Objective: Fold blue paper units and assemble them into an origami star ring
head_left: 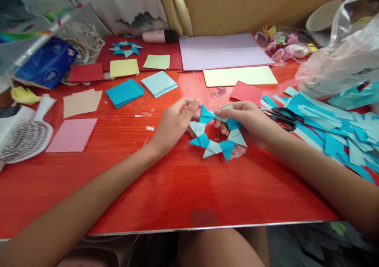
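A ring of folded paper points in dark and light blue (217,139) lies on the red table (166,188) between my hands. My left hand (174,121) rests at the ring's left side, fingers curled, fingertips touching its upper left point. My right hand (245,121) is closed on the ring's top right part, thumb and fingers pinching a light blue piece. The right side of the ring is hidden under that hand.
Black scissors (282,117) and a heap of blue paper strips (334,133) lie right. Stacks of coloured squares (124,91), a finished blue star ring (126,49), a lilac sheet (222,50), a hairbrush (25,137) and a plastic bag (343,58) surround the work.
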Demonstrator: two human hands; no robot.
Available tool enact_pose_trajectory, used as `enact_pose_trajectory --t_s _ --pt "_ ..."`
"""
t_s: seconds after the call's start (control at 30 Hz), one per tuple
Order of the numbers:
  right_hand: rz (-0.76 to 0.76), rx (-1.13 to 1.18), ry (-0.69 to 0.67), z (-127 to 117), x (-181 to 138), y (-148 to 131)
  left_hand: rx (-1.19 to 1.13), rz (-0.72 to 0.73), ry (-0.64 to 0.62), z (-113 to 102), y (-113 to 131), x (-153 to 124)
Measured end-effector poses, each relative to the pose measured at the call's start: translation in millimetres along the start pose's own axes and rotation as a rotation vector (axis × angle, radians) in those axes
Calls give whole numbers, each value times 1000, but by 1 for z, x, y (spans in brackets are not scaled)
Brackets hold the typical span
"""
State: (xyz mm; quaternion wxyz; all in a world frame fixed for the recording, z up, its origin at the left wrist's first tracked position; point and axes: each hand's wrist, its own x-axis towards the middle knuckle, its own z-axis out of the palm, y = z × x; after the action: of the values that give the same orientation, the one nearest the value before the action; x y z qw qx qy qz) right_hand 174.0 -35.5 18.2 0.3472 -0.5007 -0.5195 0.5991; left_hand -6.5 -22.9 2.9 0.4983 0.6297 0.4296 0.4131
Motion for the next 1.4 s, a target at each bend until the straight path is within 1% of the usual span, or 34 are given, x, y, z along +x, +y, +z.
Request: enact_pose_trajectory --t_s 0.07,0.1,0.13,0.17,0.23,0.27,0.3,0.47,0.63,0.77,0.97,1.03,1.1,1.17,1.23,1.3,1.4 --pt "-72 13 89 -3 2 1 -3 17 14 -1 -2 1" --pt "-101 5 102 -4 2 0 3 29 2 -2 -2 2" --pt "-114 -14 84 -6 3 -1 9 46 -13 -2 -3 2" --pt "-105 -36 35 -8 3 -2 15 62 -27 -3 -3 2" --pt "-49 -61 -92 -12 3 -5 20 87 -50 -3 -3 2" --pt "-19 -52 -134 -14 3 -5 25 96 -60 -3 -3 2" --pt "4 -32 -146 -15 3 -6 35 102 -72 -2 -3 1" --pt "34 21 -30 -14 4 -2 94 103 -109 -2 -1 -2" --pt "24 64 11 -7 2 -1 108 88 -114 -2 -1 -3" --pt "7 77 22 -4 1 0 94 94 -95 -1 -2 -3" --pt "-15 77 -33 0 1 2 100 119 -88 0 -1 -1" --pt "-25 88 -6 0 2 1 83 120 -54 -1 -2 0" --pt "-44 80 33 -1 2 0 34 128 23 -2 -3 1" --pt "-69 42 42 -4 3 -2 -2 155 111 -3 -4 2" --pt "-118 -6 44 -5 2 -3 -13 185 155 -3 -4 3" --pt "-209 -56 80 -5 0 -5 -10 204 140 -2 -2 1" --pt "-373 -175 173 -1 -8 -10 5 221 86 0 2 -4"
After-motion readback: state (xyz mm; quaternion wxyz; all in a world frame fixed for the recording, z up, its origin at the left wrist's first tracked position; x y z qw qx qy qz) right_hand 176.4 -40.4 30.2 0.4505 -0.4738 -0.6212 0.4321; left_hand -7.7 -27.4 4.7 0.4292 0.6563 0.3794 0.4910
